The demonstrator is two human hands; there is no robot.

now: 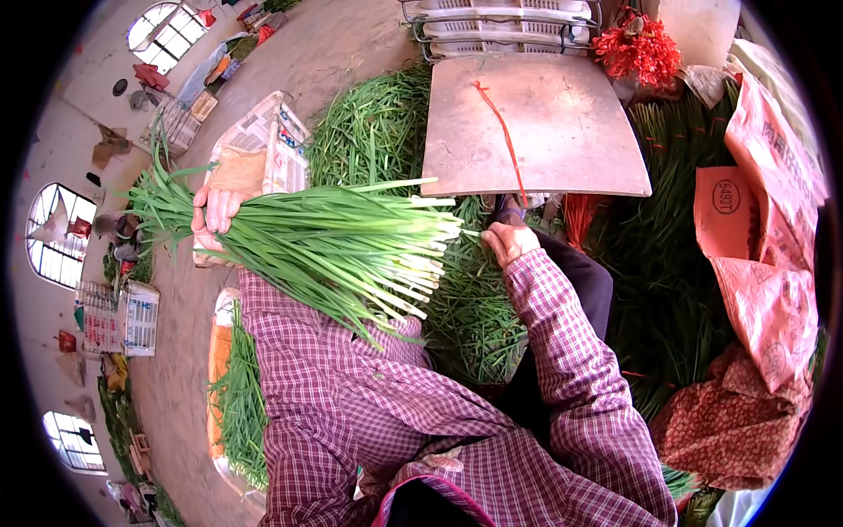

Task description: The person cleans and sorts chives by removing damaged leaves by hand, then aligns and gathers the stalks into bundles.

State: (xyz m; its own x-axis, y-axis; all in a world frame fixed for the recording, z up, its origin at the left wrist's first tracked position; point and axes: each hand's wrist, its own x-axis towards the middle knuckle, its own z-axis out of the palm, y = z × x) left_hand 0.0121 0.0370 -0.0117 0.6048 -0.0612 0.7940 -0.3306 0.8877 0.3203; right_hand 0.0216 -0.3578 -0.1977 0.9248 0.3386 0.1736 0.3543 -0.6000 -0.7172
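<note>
My left hand (219, 213) is wrapped round a thick bunch of garlic chives (342, 241) near its leafy end. The bunch lies sideways in front of my chest, its pale cut ends fanned out to the right. Just past those ends, my right hand (509, 241) is closed in a pinch on a thin pale chive stalk (471, 233). Below the hands, loose chive leaves (479, 325) cover the floor. A board (536, 123) stands ahead of my right hand, with a red tie strip (505, 132) lying across it and hanging over its near edge.
White crates (500, 26) are stacked behind the board, beside a bundle of red ties (638, 53). Bundled chives (672, 263) lie at the right under pink sacks (760, 246) and a patterned cloth (738, 417). Another crate (285, 145) and a heap of greens (373, 132) stand at the left.
</note>
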